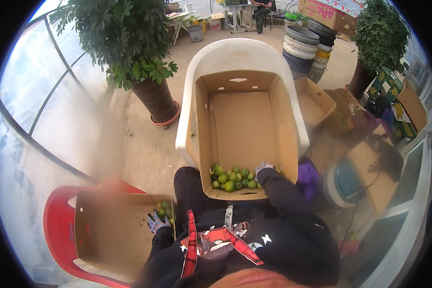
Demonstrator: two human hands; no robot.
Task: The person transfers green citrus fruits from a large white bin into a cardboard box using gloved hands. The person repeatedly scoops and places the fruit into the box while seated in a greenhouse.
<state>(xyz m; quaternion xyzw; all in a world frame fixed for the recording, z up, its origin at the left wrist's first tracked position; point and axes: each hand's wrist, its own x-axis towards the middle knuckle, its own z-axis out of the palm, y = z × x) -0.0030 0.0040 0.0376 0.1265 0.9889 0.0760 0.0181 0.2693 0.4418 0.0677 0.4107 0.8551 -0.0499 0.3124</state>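
Note:
In front of me a deep cardboard box (243, 126) rests on a white plastic chair (234, 50). Several round green fruits (233, 176), probably tomatoes, lie along its near end. My right hand (264, 167), in a light glove, reaches in at the right of these fruits; its fingers are mostly hidden, so any hold cannot be made out. To my left, a second cardboard box (111, 230) stands on a red plastic chair (57, 219). A few green fruits (164, 208) sit in its right corner. My gloved left hand (157, 223) is beside them with fingers spread.
A potted shrub (153, 97) stands ahead left. Stacked buckets (300, 46) rise behind the white chair. More cardboard boxes (313, 100) are at the right, where another person's hands (356, 108) show. A lidded bucket (345, 183) stands near my right side. Someone sits far off by a table (237, 9).

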